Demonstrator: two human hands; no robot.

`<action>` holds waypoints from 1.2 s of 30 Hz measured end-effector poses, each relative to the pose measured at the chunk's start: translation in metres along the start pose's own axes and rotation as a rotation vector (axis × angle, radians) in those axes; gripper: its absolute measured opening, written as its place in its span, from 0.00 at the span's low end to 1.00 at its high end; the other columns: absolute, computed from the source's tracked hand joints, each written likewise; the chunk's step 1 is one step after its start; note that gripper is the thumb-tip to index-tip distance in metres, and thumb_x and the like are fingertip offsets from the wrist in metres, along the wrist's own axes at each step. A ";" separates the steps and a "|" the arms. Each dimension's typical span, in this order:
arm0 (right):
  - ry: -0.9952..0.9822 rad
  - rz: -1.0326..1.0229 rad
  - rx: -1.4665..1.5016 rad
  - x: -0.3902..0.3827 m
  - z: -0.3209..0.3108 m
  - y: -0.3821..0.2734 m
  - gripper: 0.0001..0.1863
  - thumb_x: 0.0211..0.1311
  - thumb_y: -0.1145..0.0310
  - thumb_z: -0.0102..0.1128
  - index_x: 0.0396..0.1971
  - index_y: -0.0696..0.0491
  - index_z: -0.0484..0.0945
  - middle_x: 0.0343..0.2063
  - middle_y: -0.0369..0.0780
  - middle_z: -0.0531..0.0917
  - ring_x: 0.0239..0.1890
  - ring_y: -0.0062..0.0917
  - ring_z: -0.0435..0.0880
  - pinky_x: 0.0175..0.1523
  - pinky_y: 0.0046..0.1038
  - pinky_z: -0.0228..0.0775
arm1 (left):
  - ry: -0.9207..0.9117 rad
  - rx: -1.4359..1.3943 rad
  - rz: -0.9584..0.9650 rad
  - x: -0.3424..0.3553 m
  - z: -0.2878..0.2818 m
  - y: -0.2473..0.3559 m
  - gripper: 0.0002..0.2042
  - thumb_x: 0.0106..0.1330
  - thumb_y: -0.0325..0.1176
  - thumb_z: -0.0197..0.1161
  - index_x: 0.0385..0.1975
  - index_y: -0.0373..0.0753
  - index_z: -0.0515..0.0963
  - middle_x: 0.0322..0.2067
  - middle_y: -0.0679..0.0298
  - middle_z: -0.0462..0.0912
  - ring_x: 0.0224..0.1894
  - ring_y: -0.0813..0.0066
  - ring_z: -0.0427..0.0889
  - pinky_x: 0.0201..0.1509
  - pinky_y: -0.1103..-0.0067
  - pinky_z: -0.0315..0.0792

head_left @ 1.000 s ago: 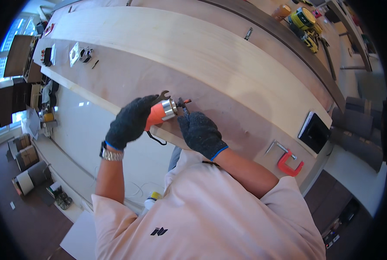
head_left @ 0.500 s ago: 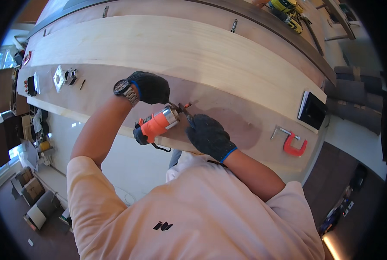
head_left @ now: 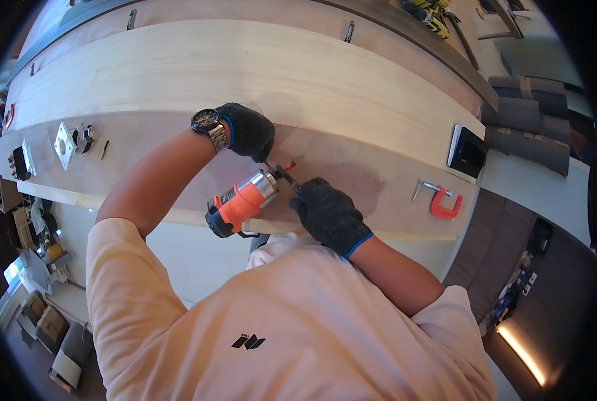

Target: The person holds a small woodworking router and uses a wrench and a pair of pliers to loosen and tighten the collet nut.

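A trim router (head_left: 246, 202) with an orange and silver body lies on its side at the table's near edge, its collet end pointing right and away from me. A small red router bit (head_left: 289, 166) sticks out of the collet. My right hand (head_left: 328, 212), in a dark glove, is closed on a flat dark wrench (head_left: 290, 179) whose head meets the collet. My gloved left hand (head_left: 250, 132) is closed beyond the router, on a thin metal wrench (head_left: 268, 164) that also reaches the collet. Its fingers and most of that wrench are hidden.
A long pale board (head_left: 198, 67) spans the table behind my hands. At right are a red C-clamp (head_left: 445, 202) and a black tablet-like device (head_left: 467, 157). At left lie a clear plate (head_left: 64, 146), a metal fitting (head_left: 83, 137) and a thin dark rod (head_left: 104, 149).
My left hand has swung slightly right and away, still at the collet. My right hand and the router keep nearly the same place together. The whole view has shifted a little.
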State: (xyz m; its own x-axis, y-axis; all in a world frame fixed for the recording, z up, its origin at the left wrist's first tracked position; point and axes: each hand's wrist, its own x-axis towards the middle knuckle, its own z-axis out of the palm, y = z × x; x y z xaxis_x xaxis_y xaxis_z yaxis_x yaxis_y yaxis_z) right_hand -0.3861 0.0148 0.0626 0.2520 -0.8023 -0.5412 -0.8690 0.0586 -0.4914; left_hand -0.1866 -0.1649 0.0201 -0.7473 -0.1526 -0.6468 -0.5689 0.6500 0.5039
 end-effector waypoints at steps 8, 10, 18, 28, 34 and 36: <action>-0.015 0.072 -0.069 0.002 0.002 -0.002 0.19 0.69 0.50 0.62 0.39 0.53 0.82 0.38 0.47 0.83 0.43 0.44 0.84 0.48 0.45 0.76 | 0.000 -0.069 -0.001 0.003 -0.015 -0.004 0.09 0.59 0.40 0.70 0.33 0.43 0.88 0.34 0.59 0.87 0.39 0.58 0.87 0.42 0.64 0.80; -0.021 0.056 -0.065 0.002 0.002 -0.002 0.19 0.69 0.50 0.62 0.39 0.53 0.82 0.37 0.46 0.83 0.43 0.44 0.84 0.47 0.45 0.76 | 0.002 -0.061 0.026 0.005 -0.006 -0.011 0.11 0.59 0.42 0.72 0.31 0.41 0.87 0.34 0.58 0.86 0.39 0.57 0.86 0.42 0.63 0.80; -0.024 0.038 0.010 0.000 0.008 0.009 0.18 0.68 0.51 0.63 0.39 0.53 0.81 0.36 0.46 0.83 0.42 0.44 0.83 0.45 0.46 0.75 | 0.215 0.018 0.221 -0.008 0.012 -0.010 0.11 0.60 0.41 0.72 0.27 0.40 0.83 0.38 0.59 0.81 0.45 0.55 0.83 0.43 0.61 0.82; -0.124 0.033 0.023 -0.002 0.000 0.004 0.19 0.68 0.51 0.64 0.46 0.51 0.83 0.39 0.47 0.84 0.43 0.43 0.85 0.47 0.46 0.76 | 0.497 0.135 0.352 -0.016 0.052 -0.012 0.03 0.58 0.33 0.68 0.28 0.44 0.82 0.34 0.63 0.81 0.45 0.61 0.83 0.44 0.67 0.81; -0.204 0.084 0.004 0.001 -0.002 0.000 0.19 0.68 0.51 0.64 0.45 0.52 0.83 0.38 0.48 0.85 0.44 0.45 0.85 0.48 0.47 0.76 | 0.428 0.207 0.183 -0.035 0.049 0.006 0.02 0.60 0.32 0.67 0.29 0.44 0.83 0.36 0.63 0.83 0.42 0.60 0.85 0.42 0.65 0.81; -0.249 0.121 -0.003 0.001 -0.002 -0.001 0.19 0.68 0.51 0.63 0.45 0.52 0.83 0.38 0.48 0.85 0.44 0.45 0.85 0.48 0.47 0.76 | 0.419 0.138 0.200 -0.039 0.050 0.004 0.02 0.60 0.33 0.67 0.29 0.44 0.83 0.34 0.62 0.84 0.40 0.58 0.86 0.41 0.64 0.81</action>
State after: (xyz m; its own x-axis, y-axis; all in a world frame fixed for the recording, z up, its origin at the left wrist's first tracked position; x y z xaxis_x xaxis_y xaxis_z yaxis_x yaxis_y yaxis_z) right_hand -0.3860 0.0126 0.0639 0.2429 -0.6184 -0.7474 -0.9003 0.1432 -0.4111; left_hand -0.1430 -0.1188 0.0186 -0.9274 -0.2830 -0.2448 -0.3705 0.7856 0.4955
